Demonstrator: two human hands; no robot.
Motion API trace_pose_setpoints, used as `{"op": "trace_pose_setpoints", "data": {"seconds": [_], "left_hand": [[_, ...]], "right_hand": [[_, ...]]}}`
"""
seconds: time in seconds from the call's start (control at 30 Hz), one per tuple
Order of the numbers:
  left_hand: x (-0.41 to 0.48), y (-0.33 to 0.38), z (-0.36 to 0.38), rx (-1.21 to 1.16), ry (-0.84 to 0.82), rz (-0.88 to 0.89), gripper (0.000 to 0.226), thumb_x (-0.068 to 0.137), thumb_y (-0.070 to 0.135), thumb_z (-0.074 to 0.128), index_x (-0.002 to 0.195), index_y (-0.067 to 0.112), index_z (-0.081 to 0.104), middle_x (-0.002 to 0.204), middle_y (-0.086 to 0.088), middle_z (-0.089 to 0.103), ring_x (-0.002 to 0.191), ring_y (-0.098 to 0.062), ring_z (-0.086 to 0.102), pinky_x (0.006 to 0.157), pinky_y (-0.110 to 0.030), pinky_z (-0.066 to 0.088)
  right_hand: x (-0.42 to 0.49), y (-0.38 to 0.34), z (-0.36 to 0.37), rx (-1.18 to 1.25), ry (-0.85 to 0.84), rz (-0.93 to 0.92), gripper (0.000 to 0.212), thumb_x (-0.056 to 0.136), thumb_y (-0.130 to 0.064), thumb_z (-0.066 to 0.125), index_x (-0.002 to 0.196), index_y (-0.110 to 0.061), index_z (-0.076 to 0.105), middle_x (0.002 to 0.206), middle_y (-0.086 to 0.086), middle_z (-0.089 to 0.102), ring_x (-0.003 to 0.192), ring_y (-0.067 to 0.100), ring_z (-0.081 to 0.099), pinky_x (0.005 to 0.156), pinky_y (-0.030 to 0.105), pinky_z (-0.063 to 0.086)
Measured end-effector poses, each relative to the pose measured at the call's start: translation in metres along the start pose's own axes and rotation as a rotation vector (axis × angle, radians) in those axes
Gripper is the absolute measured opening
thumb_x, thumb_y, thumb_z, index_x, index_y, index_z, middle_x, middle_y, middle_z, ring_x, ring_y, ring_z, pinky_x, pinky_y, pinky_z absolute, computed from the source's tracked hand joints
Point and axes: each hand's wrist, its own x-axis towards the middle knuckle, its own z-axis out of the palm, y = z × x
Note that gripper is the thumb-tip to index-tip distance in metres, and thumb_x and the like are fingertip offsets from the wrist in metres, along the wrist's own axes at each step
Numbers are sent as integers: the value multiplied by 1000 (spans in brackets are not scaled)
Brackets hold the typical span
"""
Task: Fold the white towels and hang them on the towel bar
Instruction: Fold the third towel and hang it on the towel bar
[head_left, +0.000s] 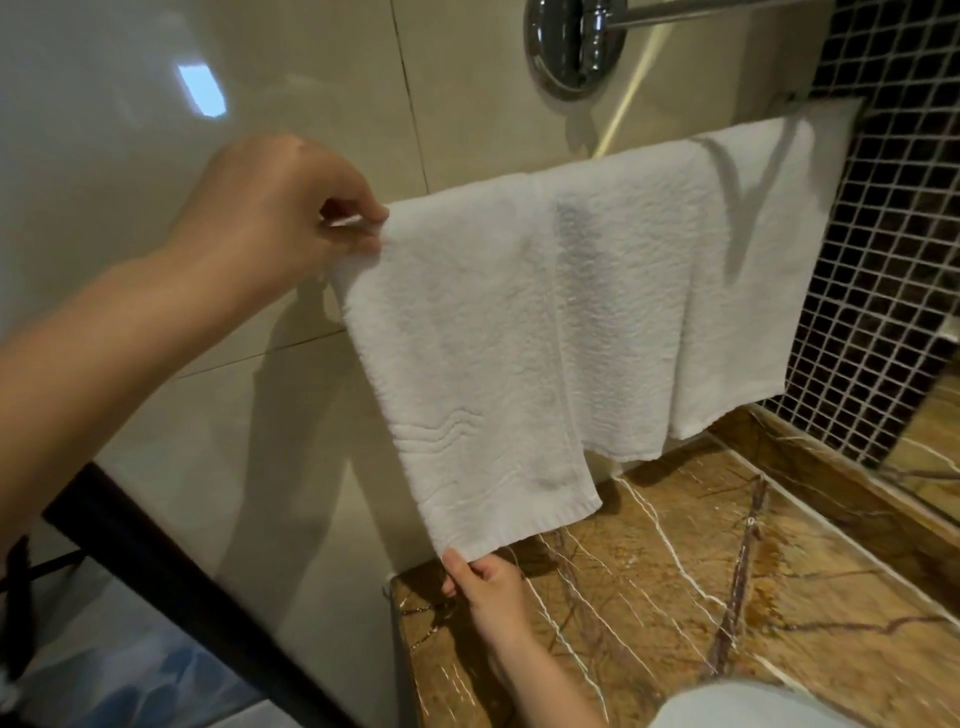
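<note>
Three white towels hang side by side along the tiled wall, over a bar they hide. The nearest white towel hangs lowest and partly covers the middle towel; the far towel hangs at the right. My left hand pinches the nearest towel's upper left corner. My right hand grips its lower left corner from below. A chrome towel bar with a round wall mount runs higher up, bare.
A brown veined marble counter lies under the towels. Dark mosaic tiles cover the right wall. A black rail slants across the lower left. A pale rounded object sits at the bottom edge.
</note>
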Motion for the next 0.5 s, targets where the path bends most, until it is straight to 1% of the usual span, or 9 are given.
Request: {"op": "trace_pose_setpoints", "data": {"seconds": [0.1,0.17,0.2,0.27,0.3,0.33,0.37,0.43,0.5], "left_hand": [[3,1,-1,43,-25,12,23,74,15,78,96,14,73,86,-8,68,76,-19,55,67,-32,37],[6,2,-2,50,-71,35,24,71,17,79,94,15,71,82,-4,62,75,-22,56,67,-37,45],[9,2,-1,44,-89,65,27,70,20,78,96,15,70,83,-4,60,76,-24,57,69,-43,49],[17,6,2,7,-99,101,34,71,30,74,101,15,69,90,-7,61,81,-29,59,73,-53,52],[22,10,6,-12,-93,99,36,72,34,72,102,15,68,92,-7,62,82,-29,60,74,-55,51],[27,14,11,-31,-87,106,35,75,35,70,103,15,68,92,-6,62,83,-29,61,76,-55,51],[33,18,17,-46,-79,118,32,78,35,69,103,15,68,91,-5,61,83,-28,62,76,-54,51],[43,27,30,-70,-69,150,30,82,33,68,104,14,68,92,-7,64,83,-28,62,77,-52,51],[55,37,42,-85,-63,151,31,84,33,65,107,13,67,97,-12,66,84,-29,62,78,-50,51]], "right_hand": [[4,-2,0,15,-35,19,25,87,-24,66,65,-13,65,61,-5,65,59,4,58,61,9,46],[6,-4,-6,48,-96,55,14,86,-25,68,78,-13,69,72,-2,70,66,7,63,65,13,50],[8,-4,-13,68,-119,83,12,84,-25,71,87,-14,69,80,-2,72,73,8,66,67,14,51],[14,-4,-31,171,-110,151,32,76,-23,77,105,-16,65,98,-1,71,89,11,67,73,17,53],[19,-5,-41,270,-71,185,45,71,-21,78,112,-13,62,104,2,70,94,15,67,77,22,54],[25,-7,-51,379,-29,203,52,67,-22,77,116,-9,61,105,5,70,96,18,66,79,26,54],[30,-10,-60,469,8,205,54,67,-25,74,116,-7,61,105,7,70,96,19,65,77,27,53],[42,-18,-74,535,71,208,45,78,-29,66,117,-7,59,110,8,68,97,20,63,74,27,50],[55,-24,-82,513,112,201,36,92,-25,56,123,-7,56,119,11,65,100,19,64,74,28,51]]}}
